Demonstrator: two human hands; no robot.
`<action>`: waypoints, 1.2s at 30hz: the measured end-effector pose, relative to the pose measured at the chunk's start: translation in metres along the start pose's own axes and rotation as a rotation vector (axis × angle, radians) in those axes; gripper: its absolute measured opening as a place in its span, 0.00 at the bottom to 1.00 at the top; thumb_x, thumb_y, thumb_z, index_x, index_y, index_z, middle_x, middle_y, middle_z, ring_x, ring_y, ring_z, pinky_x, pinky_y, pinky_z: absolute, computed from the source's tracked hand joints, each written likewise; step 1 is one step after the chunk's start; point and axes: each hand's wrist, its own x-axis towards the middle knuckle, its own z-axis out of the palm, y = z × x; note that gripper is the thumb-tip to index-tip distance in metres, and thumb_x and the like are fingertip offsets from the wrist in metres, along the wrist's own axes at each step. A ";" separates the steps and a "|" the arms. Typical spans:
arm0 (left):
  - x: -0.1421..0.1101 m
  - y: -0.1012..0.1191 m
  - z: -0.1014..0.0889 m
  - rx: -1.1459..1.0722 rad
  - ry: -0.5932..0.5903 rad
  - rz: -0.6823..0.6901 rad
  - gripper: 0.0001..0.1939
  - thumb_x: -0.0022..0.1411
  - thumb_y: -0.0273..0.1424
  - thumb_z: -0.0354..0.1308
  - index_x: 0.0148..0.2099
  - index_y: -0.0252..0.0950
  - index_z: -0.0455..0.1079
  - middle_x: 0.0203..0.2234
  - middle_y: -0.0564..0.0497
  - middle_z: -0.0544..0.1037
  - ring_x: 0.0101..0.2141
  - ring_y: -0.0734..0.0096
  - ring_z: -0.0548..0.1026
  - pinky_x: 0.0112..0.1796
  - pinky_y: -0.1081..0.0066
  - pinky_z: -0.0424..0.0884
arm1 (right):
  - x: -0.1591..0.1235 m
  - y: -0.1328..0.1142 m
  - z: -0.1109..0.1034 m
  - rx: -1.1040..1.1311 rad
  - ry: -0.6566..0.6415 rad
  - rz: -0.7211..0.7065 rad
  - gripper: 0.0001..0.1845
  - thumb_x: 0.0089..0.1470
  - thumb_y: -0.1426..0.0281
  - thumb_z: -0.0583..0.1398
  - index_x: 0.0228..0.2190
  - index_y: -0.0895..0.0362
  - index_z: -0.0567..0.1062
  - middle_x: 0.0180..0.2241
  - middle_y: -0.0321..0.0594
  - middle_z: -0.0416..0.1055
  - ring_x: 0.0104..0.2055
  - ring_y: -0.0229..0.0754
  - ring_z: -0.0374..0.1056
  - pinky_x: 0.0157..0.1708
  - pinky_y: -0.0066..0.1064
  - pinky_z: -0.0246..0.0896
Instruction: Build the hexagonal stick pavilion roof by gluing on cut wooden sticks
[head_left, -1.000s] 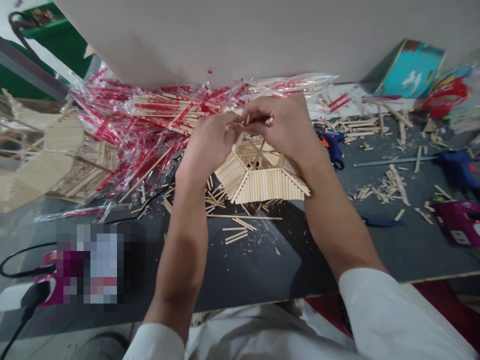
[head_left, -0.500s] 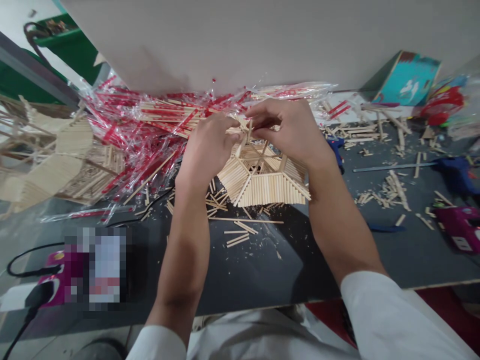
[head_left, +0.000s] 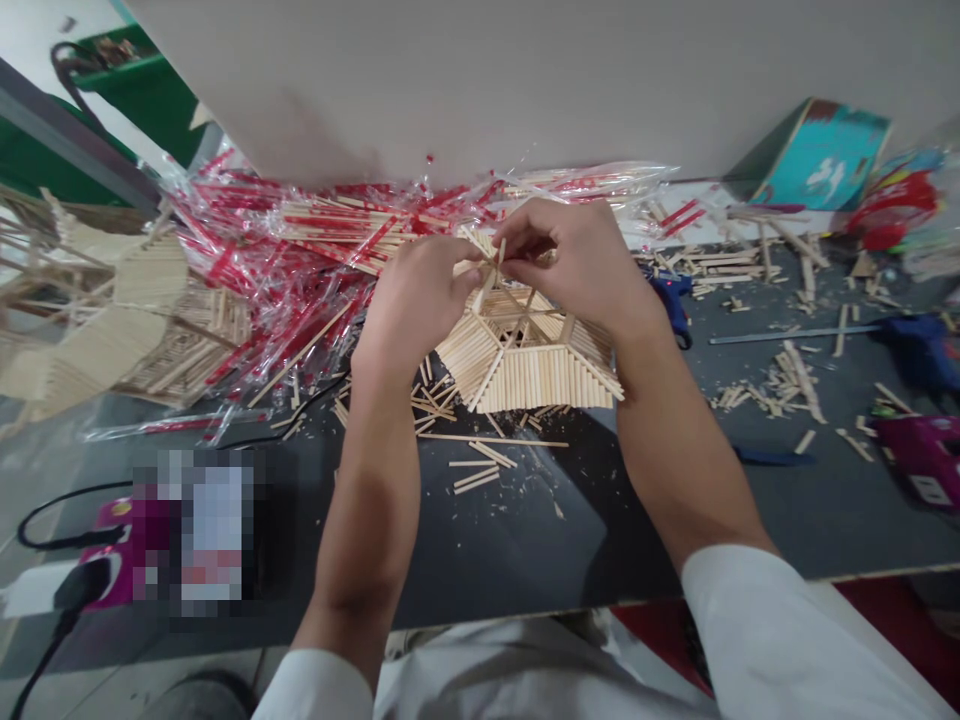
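A model roof made of pale wooden sticks (head_left: pixel 536 378) stands on the dark table, its sloping panels arranged around an open middle frame. My left hand (head_left: pixel 412 305) is closed at the upper left of the model, thumb and fingertips pinching its top part. From the other side my right hand (head_left: pixel 581 262) pinches a short wooden stick (head_left: pixel 501 250) at the model's peak, so the fingertips of both hands nearly meet. The exact contact under the fingers is partly hidden. Loose short sticks (head_left: pixel 476 480) lie in front of the model.
Plastic-wrapped chopsticks (head_left: pixel 300 240) heap up behind and left. Another stick model (head_left: pixel 112 330) stands at far left. Rightward are blue glue guns (head_left: pixel 919 350), stick scraps (head_left: pixel 780 385), and a purple power socket (head_left: pixel 915 455). A second purple socket (head_left: pixel 112 550) with cables sits front left.
Both hands stay at the model's peak with only slight finger movement; my left fingers have shifted a little and more of the top sticks shows. The view has moved very slightly.
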 end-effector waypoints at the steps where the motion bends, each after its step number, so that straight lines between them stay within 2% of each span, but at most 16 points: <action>1: 0.000 0.000 0.000 0.001 -0.002 -0.001 0.13 0.71 0.29 0.59 0.53 0.41 0.81 0.52 0.47 0.85 0.54 0.56 0.81 0.62 0.53 0.73 | 0.000 0.000 0.000 -0.007 0.004 0.003 0.10 0.53 0.75 0.68 0.37 0.49 0.81 0.36 0.36 0.82 0.39 0.48 0.79 0.45 0.44 0.76; 11: 0.002 -0.004 0.003 0.018 0.020 0.016 0.11 0.69 0.29 0.61 0.51 0.40 0.81 0.59 0.43 0.81 0.64 0.48 0.74 0.67 0.48 0.68 | 0.000 -0.002 0.001 -0.001 0.008 -0.018 0.09 0.53 0.76 0.66 0.36 0.52 0.80 0.35 0.37 0.81 0.39 0.46 0.78 0.43 0.39 0.73; 18: 0.002 -0.004 0.003 0.022 0.027 0.034 0.11 0.69 0.29 0.60 0.51 0.42 0.81 0.57 0.46 0.82 0.63 0.49 0.75 0.66 0.48 0.69 | 0.000 -0.004 0.001 -0.011 -0.002 0.010 0.08 0.53 0.74 0.66 0.35 0.50 0.79 0.36 0.37 0.81 0.39 0.46 0.78 0.44 0.40 0.73; 27: 0.001 0.000 0.002 0.023 0.005 -0.011 0.12 0.71 0.29 0.59 0.52 0.39 0.80 0.55 0.46 0.83 0.59 0.54 0.78 0.63 0.55 0.72 | 0.000 -0.003 0.000 -0.020 -0.016 0.009 0.06 0.56 0.73 0.66 0.37 0.52 0.78 0.36 0.37 0.81 0.40 0.46 0.78 0.44 0.39 0.72; 32: 0.000 -0.004 0.001 0.041 0.033 -0.027 0.12 0.71 0.33 0.62 0.53 0.39 0.81 0.55 0.46 0.83 0.56 0.55 0.79 0.61 0.57 0.74 | 0.000 -0.003 -0.002 -0.025 -0.025 0.001 0.11 0.56 0.77 0.67 0.40 0.51 0.78 0.39 0.36 0.81 0.40 0.44 0.77 0.43 0.38 0.73; 36: 0.000 -0.011 -0.001 0.048 0.062 -0.020 0.13 0.69 0.30 0.62 0.54 0.37 0.81 0.55 0.46 0.84 0.56 0.57 0.80 0.63 0.57 0.72 | -0.001 -0.003 -0.015 -0.090 0.069 0.004 0.18 0.54 0.79 0.69 0.45 0.50 0.80 0.46 0.39 0.80 0.42 0.44 0.77 0.45 0.38 0.76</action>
